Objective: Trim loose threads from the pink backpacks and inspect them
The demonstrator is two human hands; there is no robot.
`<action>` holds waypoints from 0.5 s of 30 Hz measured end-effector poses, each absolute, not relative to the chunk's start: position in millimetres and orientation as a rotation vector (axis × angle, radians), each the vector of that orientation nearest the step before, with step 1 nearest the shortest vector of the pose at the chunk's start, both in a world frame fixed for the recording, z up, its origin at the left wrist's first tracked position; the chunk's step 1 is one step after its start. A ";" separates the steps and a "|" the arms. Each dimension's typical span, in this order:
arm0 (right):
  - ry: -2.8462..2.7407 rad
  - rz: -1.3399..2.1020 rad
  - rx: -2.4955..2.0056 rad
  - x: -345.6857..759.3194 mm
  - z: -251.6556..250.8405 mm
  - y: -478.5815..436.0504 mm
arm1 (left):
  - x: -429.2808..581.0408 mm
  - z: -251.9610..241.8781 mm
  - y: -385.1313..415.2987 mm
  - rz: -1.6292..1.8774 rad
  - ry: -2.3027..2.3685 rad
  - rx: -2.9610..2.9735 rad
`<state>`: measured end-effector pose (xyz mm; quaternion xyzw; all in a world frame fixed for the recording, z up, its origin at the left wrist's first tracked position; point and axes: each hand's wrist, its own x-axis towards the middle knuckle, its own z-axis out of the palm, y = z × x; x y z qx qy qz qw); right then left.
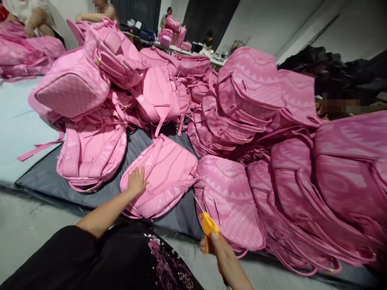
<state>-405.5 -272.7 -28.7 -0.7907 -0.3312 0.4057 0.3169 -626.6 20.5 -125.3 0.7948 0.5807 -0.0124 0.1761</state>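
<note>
A pink backpack (pixel 163 177) lies in front of me with its padded, dotted back panel and straps facing up. Resting on its left side is my left hand (pixel 137 182), fingers spread and holding nothing. My right hand (pixel 219 249) is closed around yellow-handled scissors (pixel 209 224), just right of that backpack. Their thin metal blade points up and left, toward the backpack's lower right edge. Beside the scissors, another pink backpack (pixel 226 197) lies with its patterned front showing. A further backpack (pixel 90 155) rests to the left, straps upward.
Pink backpacks (pixel 248 88) are heaped behind and to the right. A dark sheet (pixel 45 177) covers the low work surface, with a pale blue surface (pixel 27 121) at left. Other people (pixel 36 18) sit at the back left. A dark pile (pixel 320 68) stands far right.
</note>
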 end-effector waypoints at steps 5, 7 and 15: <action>-1.312 1.126 -2.077 -398.3 -4.2 -150.2 | -652.1 -118.9 13.6 0.487 1.424 1.624; -1.423 0.946 -2.228 -389.0 3.5 -95.2 | -667.6 -114.0 17.7 0.540 1.297 1.411; -1.722 0.972 -2.476 -404.2 -25.4 2.7 | -697.7 -130.4 65.0 0.318 1.187 0.563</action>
